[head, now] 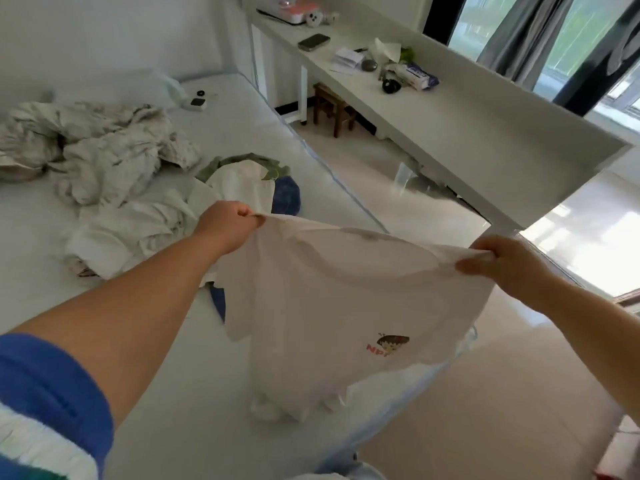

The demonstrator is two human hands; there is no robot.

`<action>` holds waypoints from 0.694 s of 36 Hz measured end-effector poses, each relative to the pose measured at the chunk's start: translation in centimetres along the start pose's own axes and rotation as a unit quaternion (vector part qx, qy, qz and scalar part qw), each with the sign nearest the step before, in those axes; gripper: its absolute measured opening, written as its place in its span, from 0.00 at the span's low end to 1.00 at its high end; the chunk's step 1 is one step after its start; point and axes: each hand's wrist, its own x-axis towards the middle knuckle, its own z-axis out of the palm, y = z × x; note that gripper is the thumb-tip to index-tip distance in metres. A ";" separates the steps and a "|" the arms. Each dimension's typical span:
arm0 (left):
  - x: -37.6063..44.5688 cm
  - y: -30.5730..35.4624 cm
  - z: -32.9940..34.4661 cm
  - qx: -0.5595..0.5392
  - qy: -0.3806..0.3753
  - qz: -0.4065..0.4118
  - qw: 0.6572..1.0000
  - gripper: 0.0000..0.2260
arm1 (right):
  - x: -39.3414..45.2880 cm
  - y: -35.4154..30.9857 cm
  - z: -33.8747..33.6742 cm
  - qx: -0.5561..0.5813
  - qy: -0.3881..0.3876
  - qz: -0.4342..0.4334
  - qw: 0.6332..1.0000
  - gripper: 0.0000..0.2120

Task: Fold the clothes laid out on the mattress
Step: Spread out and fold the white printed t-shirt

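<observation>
Head view. A white T-shirt with a small cartoon print is held spread in the air above the near edge of the mattress, its hem bunched on the sheet. The left hand pinches one shoulder in a closed grip; the right hand pinches the other shoulder likewise. Farther along the mattress lies a heap of unfolded clothes, with a white-and-green garment and a blue garment just beside it, and a crumpled quilt beyond. A white bench bearing small items stands across the floor.
</observation>
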 end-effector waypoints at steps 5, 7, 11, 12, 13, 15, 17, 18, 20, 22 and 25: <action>3.5 4.9 4.6 0.031 -0.014 0.020 0.999 0.18 | 4.1 4.1 -2.8 -0.011 0.037 0.027 0.999 0.16; 5.2 7.5 6.0 0.028 -0.021 0.031 0.999 0.18 | 5.8 5.2 -4.3 -0.006 0.080 0.024 0.997 0.14; 9.3 14.2 8.0 0.011 -0.017 0.072 0.997 0.17 | 9.0 5.9 -8.6 0.013 0.176 0.026 0.984 0.15; 10.2 16.0 8.3 0.003 -0.011 0.087 0.996 0.18 | 9.7 5.8 -10.0 0.015 0.194 0.021 0.981 0.16; 11.1 17.9 8.4 -0.003 -0.005 0.103 0.995 0.18 | 10.2 5.6 -11.4 0.014 0.210 0.014 0.978 0.15; 12.5 21.6 8.4 -0.017 0.009 0.138 0.990 0.17 | 10.8 5.2 -14.2 0.011 0.238 -0.005 0.971 0.14; 13.5 25.0 7.8 -0.043 0.023 0.167 0.985 0.14 | 10.8 4.6 -16.8 0.013 0.262 -0.020 0.965 0.15; 13.9 26.6 7.4 -0.058 0.031 0.179 0.982 0.13 | 10.7 4.2 -18.1 0.017 0.270 -0.029 0.962 0.16; 14.4 29.2 6.4 -0.082 0.045 0.204 0.974 0.14 | 10.0 3.5 -20.1 0.035 0.278 -0.049 0.959 0.17; 14.4 30.9 5.2 -0.096 0.053 0.227 0.968 0.16 | 9.0 2.6 -21.6 0.054 0.274 -0.071 0.958 0.17; 14.0 31.5 3.8 -0.089 0.047 0.248 0.964 0.13 | 7.2 1.5 -22.1 0.037 0.244 -0.101 0.964 0.19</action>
